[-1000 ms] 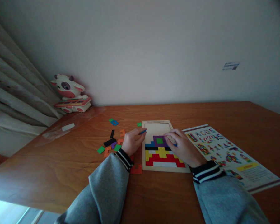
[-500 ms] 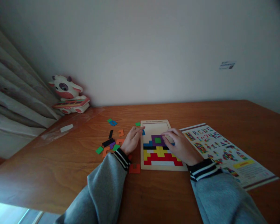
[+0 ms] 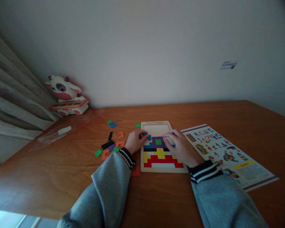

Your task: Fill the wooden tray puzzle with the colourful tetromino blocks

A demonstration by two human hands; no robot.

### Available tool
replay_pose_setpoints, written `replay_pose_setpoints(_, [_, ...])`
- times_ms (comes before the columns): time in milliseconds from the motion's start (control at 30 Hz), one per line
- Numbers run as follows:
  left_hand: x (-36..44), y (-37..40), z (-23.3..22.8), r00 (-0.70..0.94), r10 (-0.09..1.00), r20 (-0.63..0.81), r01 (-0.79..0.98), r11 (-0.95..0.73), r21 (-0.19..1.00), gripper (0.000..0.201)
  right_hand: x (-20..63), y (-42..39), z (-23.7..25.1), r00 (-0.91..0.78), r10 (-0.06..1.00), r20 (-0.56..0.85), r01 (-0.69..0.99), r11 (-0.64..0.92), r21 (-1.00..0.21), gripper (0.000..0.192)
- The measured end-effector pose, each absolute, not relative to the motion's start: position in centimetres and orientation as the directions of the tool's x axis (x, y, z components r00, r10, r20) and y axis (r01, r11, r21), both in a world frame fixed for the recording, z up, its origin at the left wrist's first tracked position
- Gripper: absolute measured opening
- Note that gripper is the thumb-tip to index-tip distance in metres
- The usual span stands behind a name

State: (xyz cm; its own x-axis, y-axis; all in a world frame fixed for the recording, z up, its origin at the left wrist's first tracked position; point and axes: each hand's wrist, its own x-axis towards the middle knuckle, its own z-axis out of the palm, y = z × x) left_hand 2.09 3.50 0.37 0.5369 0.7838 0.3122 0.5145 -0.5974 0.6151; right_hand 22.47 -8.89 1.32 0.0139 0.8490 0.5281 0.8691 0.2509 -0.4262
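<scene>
My left hand (image 3: pixel 135 141) reaches over the left edge of a wooden puzzle board (image 3: pixel 153 170), its thumb and fingers closed on a small blue puzzle piece (image 3: pixel 149 137). My right hand (image 3: pixel 181 148) lies over the board's right side, thumb and index finger apart. Its index fingertip touches or hovers by the purple pieces (image 3: pixel 154 142), which surround a green square (image 3: pixel 158 142). Below them, blue, black, yellow, red and white pieces fill the lower rows. The upper part of the board shows bare pale wood. My right hand hides part of the right side.
Loose black (image 3: pixel 107 145), orange (image 3: pixel 121 135), green and purple pieces lie left of the board. A red piece (image 3: pixel 136 171) sits by its lower left corner. A printed pattern sheet (image 3: pixel 249 175) lies to the right. A cow toy (image 3: pixel 68 95) stands at the back left.
My left hand has moved slightly right and its fingers have closed on the blue piece, which has shifted right over the board. My right hand stays nearly in place. The view has shifted a little.
</scene>
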Motion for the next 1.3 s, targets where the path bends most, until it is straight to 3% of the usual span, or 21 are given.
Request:
replay_pose_setpoints(167, [1.9,3.7,0.0,0.565,0.739,0.366,0.515,-0.663,0.544,0.014,22.5,-8.9,1.3,0.023,0.858,0.514,0.877,0.23,-0.423,0.02])
replay_pose_setpoints(367, [1.5,3.4,0.6,0.59,0.708,0.388,0.419,-0.679,0.603,0.021,22.5,-8.9,1.1,0.014,0.859,0.511,0.874,0.238,-0.423,0.019])
replay_pose_setpoints(567, [0.2,2.8,1.6,0.786,0.512,0.346,0.192,-0.734,0.652,0.048,22.6,-8.8,0.9,0.003,0.855,0.518,0.874,0.249,-0.418,0.019])
replay_pose_setpoints(867, [0.1,2.6,1.4,0.793,0.5,0.347,0.198,-0.751,0.63,0.043,22.7,-8.5,0.2,-0.042,0.871,0.489,0.885,0.259,-0.386,0.022])
replay_pose_setpoints(1300, [0.2,2.2,2.0,0.791,0.504,0.347,0.221,-0.764,0.607,0.038,22.9,-8.3,-0.8,-0.103,0.902,0.419,0.853,0.297,-0.43,0.025])
